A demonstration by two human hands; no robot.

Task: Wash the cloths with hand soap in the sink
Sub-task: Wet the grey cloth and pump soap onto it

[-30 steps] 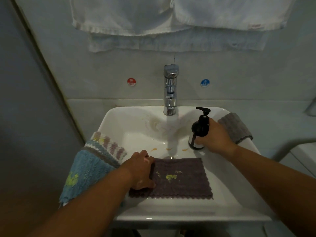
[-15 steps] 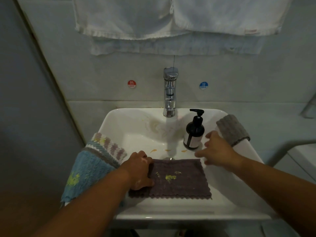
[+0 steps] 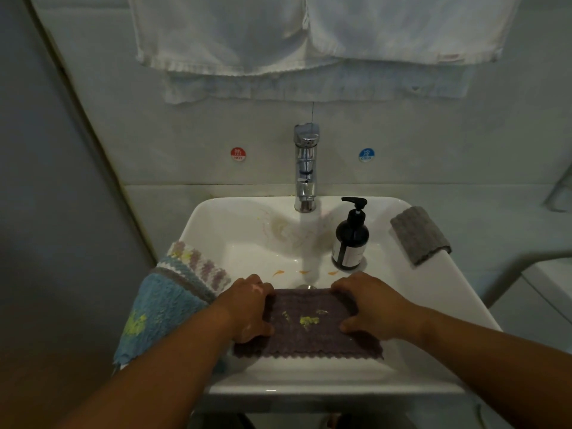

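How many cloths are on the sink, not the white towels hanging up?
3. The purple cloth lies in the sink, gripped by the left hand and right hand. The blue cloth drapes over the left rim. The grey cloth sits on the right rim. Another could hide underneath.

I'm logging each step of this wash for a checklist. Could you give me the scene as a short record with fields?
cloth being washed: purple cloth, lying in the sink, yellow smear on top
left hand: holds the cloth's left edge
right hand: holds the cloth's right edge
soap: dark pump bottle, upright in the basin, right of the tap, no hand on it
waiting cloths: blue towel draped over the left rim; grey cloth on the right rim
on wall: white towels hanging above
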